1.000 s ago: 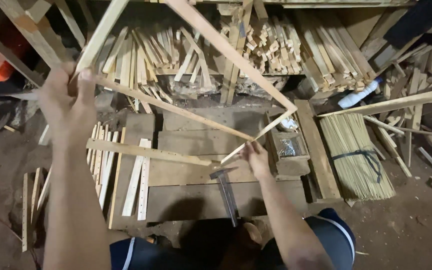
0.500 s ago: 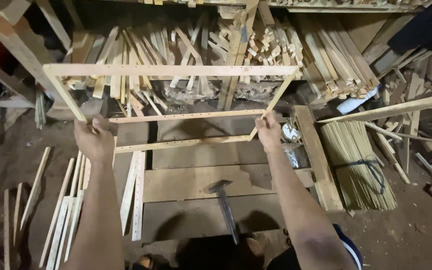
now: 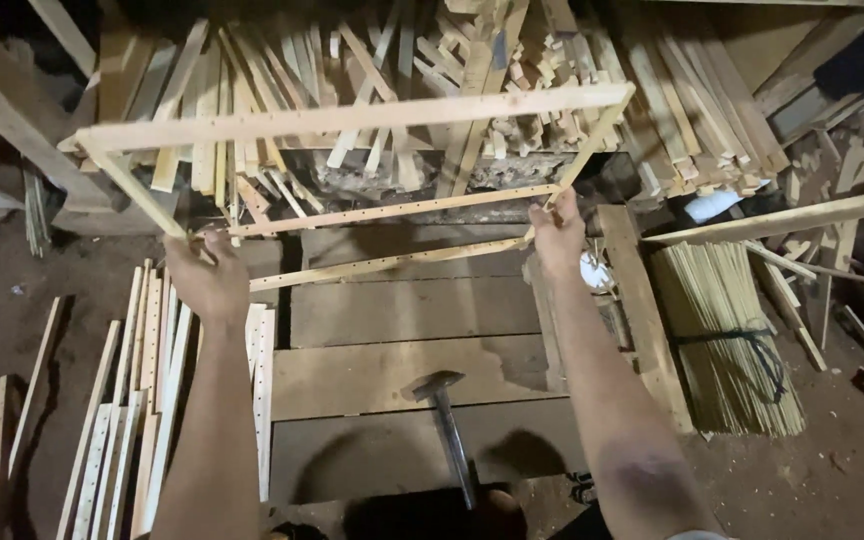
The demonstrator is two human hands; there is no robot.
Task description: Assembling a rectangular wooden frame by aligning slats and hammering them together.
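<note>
- A hammer (image 3: pixel 442 415) lay nearest, untouched on the plank table (image 3: pixel 392 380).
- Left hand (image 3: pixel 207 280) and right hand (image 3: pixel 559 235) each gripped a near corner of the wooden frame (image 3: pixel 352 120), held above the table.
- Likely inspecting the frame; both grips should stay firm.
- Stick piles (image 3: pixel 402 70) lay beyond.

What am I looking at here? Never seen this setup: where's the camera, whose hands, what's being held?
There is no machine: one camera sits on a person's head and looks down at their own bare arms. The left hand and the right hand each grip a near corner of a rectangular frame of thin wooden slats, held up over a low plank workbench. A hammer lies on the bench, head away from the person. Loose slats with holes lie on the ground to the left, a tied bundle of thin sticks to the right, and a heap of cut slats sits behind.
</note>
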